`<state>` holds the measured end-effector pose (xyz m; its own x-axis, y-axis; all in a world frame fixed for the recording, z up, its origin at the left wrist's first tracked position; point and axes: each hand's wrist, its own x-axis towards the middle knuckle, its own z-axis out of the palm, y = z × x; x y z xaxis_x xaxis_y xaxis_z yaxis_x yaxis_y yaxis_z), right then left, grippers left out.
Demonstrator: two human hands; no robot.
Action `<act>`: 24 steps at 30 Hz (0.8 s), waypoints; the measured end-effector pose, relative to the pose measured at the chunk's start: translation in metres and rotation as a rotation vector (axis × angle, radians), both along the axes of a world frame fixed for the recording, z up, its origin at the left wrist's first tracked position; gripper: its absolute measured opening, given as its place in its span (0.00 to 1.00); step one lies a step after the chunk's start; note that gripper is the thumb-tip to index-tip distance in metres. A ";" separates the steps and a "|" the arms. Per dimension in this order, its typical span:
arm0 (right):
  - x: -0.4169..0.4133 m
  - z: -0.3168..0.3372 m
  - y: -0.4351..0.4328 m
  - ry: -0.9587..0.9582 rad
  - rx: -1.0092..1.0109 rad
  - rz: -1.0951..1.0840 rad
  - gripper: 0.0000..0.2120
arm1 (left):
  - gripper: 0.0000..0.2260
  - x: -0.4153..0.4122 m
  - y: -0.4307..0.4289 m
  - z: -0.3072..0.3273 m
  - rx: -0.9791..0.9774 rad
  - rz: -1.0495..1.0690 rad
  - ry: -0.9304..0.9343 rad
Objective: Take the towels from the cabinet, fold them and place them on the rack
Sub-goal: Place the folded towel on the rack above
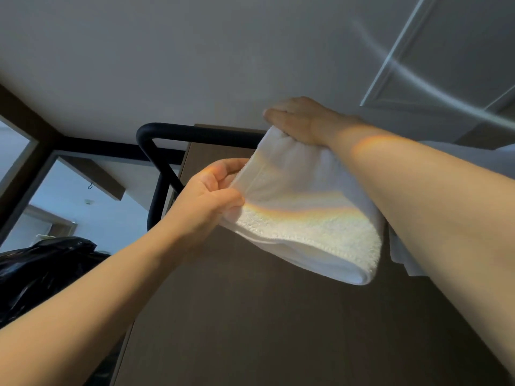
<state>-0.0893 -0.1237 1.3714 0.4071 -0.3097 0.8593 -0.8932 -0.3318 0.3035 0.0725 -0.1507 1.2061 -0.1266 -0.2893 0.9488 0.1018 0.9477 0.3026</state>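
A folded white towel (303, 218) hangs in the air in front of a dark brown cabinet panel (264, 316). My left hand (211, 196) pinches its left edge between thumb and fingers. My right hand (301, 121) lies on top of the towel's upper end, palm down, with the fingers reaching over the far side, so their tips are hidden. A black tubular rack bar (167, 132) curves behind the towel at the top of the panel. The view looks upward toward the ceiling.
A black plastic bag (41, 274) bulges at the lower left. A bit of white cloth (401, 257) shows under my right forearm. A mirror or opening with a dark frame (25, 151) is at the left.
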 end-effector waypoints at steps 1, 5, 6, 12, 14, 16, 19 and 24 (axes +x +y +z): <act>0.000 0.001 -0.001 -0.005 0.008 -0.003 0.20 | 0.25 0.001 -0.001 0.001 0.012 0.022 -0.015; -0.001 -0.003 0.004 0.010 -0.206 -0.021 0.18 | 0.28 0.002 0.002 0.003 0.024 0.071 -0.143; -0.005 -0.007 0.009 0.000 -0.228 -0.017 0.17 | 0.28 0.002 0.003 0.003 0.015 0.066 -0.155; -0.040 -0.035 0.008 -0.014 -0.042 0.038 0.22 | 0.31 -0.003 0.006 -0.002 -0.039 0.064 -0.132; -0.038 -0.033 0.003 0.018 -0.052 -0.015 0.23 | 0.34 -0.005 0.007 -0.004 -0.059 0.064 -0.125; -0.032 -0.025 -0.001 0.043 -0.035 -0.020 0.25 | 0.35 -0.008 0.007 -0.006 -0.073 0.051 -0.096; -0.025 -0.011 -0.002 -0.033 0.117 0.069 0.25 | 0.36 -0.011 0.008 0.000 -0.069 0.083 -0.032; -0.035 -0.006 0.008 -0.032 0.042 0.054 0.23 | 0.36 -0.017 0.013 0.011 -0.037 0.094 -0.012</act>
<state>-0.1244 -0.1154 1.3655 0.3965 -0.3236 0.8591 -0.8826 -0.3920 0.2597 0.0550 -0.1381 1.2167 -0.1123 -0.2650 0.9577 0.0085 0.9635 0.2676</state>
